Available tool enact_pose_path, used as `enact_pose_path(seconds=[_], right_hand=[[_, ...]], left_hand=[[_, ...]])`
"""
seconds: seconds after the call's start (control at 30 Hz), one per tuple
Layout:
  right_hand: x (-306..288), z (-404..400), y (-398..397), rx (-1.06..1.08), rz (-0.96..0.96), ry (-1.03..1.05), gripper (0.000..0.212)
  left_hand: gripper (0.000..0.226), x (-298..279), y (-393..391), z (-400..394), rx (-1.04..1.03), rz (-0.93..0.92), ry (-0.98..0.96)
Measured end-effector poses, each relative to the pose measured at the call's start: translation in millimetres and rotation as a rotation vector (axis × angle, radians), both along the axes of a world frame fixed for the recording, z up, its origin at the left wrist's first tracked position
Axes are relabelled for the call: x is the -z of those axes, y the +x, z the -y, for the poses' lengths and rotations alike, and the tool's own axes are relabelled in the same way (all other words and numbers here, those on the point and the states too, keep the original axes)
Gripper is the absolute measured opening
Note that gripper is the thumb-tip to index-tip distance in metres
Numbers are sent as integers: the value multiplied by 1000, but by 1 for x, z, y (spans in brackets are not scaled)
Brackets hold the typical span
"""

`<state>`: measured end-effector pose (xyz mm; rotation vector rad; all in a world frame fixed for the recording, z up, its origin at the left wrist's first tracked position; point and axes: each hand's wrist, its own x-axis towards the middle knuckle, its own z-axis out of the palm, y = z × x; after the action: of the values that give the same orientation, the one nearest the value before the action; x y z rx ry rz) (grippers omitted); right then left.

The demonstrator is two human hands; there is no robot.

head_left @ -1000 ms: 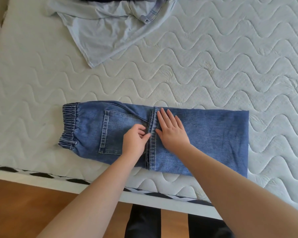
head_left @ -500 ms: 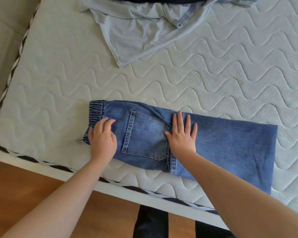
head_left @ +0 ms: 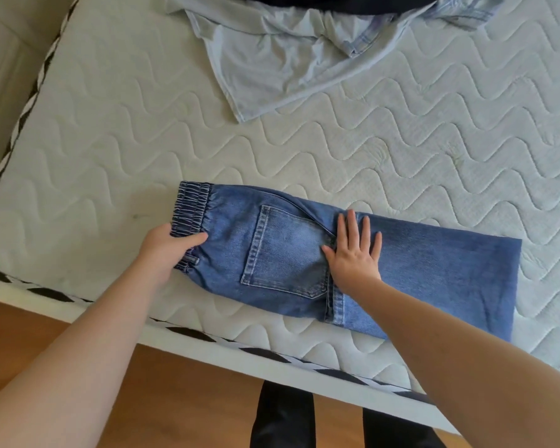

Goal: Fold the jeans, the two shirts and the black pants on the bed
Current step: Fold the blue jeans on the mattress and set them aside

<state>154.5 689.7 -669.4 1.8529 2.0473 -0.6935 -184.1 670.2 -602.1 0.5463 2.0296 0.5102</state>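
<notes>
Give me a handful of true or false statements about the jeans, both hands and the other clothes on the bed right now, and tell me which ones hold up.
1. The left hand grips the elastic waistband end of the jeans. True.
2. The right hand is lifted clear of the jeans. False: it lies flat on the denim beside the back pocket.
3. The light blue shirt is neatly folded. False: it lies crumpled at the far side of the mattress.
4. The jeans lie near the mattress's front edge. True.
</notes>
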Motion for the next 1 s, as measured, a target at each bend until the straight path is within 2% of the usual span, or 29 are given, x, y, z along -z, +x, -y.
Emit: enact_pose_path(seconds=[0.2, 0.27, 0.33, 0.4, 0.47, 0.6, 0.73, 0.83, 0.9, 1.0], right_hand=[[1, 0, 6, 8, -82, 1, 72], [-2, -2, 12, 23, -169, -12, 76], [-10, -5, 24, 119, -380, -44, 77], [-26, -11, 41, 360, -707, -150, 68], [-48, -15, 62, 578, -951, -269, 57], [-75, -13, 105, 811, -1115, -270, 41], [-81, -4, 154, 955, -1186, -223, 33], [-82, 10, 189, 1087, -1245, -235, 44], [-81, 22, 208, 1241, -1281, -239, 55], [-81, 37, 232, 1397, -1293, -192, 51]], left_hand=[[38, -92, 20, -1, 306, 137, 36], [40, -118, 40, 3, 437, 73, 37], [51, -142, 62, 3, 559, -52, 59], [62, -168, 88, 0, 688, -175, 88], [65, -192, 117, -3, 796, -233, 99], [71, -225, 188, -14, 1016, -237, 43], [75, -214, 276, -27, 1208, -256, 80], [68, -174, 348, -32, 1348, -334, 75], [63, -143, 389, -30, 1393, -358, 70], [63, -99, 433, -26, 1381, -397, 39]])
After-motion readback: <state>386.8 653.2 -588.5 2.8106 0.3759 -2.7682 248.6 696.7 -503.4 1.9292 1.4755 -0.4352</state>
